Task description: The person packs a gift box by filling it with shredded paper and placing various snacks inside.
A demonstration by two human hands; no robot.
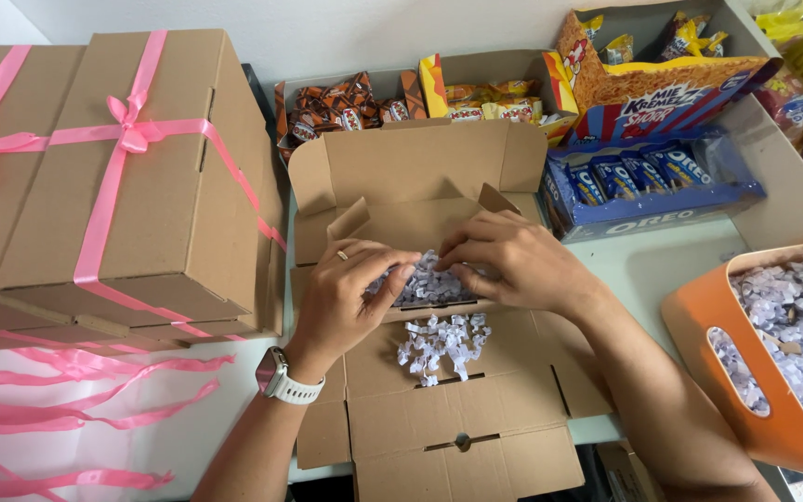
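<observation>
Pressing down at the centre of the frame, both hands work a wad of pale lilac paper shred (429, 284) into an open mailer box (420, 186) of plain brown corrugated cardboard. The left hand (346, 297) has a ring on one finger and a white smartwatch (281, 376) on the wrist; its grip is curled, fingertips pinching the left edge of the shred. The right hand (513, 260) lies flat, fingers spread over the right side of the shred, its grip loose and pressing rather than clenched. The shred sits between and under both sets of fingertips, inside the box tray. A smaller loose clump of shred (443, 344) lies just below the hands on the unfolded front flap (457, 409), apart from either grip.

At upper left of the frame stand closed cardboard boxes (141, 167), matte and square-edged, tied with glossy pink ribbon (127, 130); loose ribbon strips (67, 409) lie at lower left. At right, an orange plastic basket (699, 325) with a cut-out handle holds more crinkled shred. Along the upper edge, open cartons hold foil-wrapped snacks (346, 107) and a blue tray of biscuit packs (643, 177) rests on the pale bench (652, 265).
</observation>
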